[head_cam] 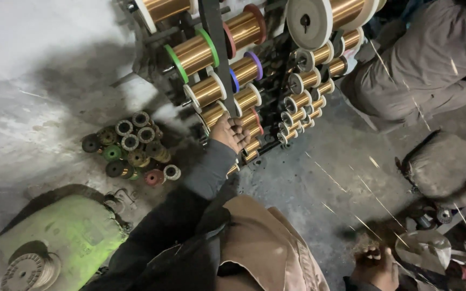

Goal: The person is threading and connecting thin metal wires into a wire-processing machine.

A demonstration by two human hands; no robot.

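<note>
Loose spools (130,148) lie piled on the floor at left. Your left hand (231,132) reaches up to the rack (214,32), fingers curled on a low copper spool (214,114). Your right hand (376,267), low right, grips blurred wires (346,188); how tightly, you cannot tell.

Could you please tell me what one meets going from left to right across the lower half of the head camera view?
Green machine housing → cluster of empty spools on the floor → left hand at the rack of copper wire spools → right hand → grey cushion.
</note>
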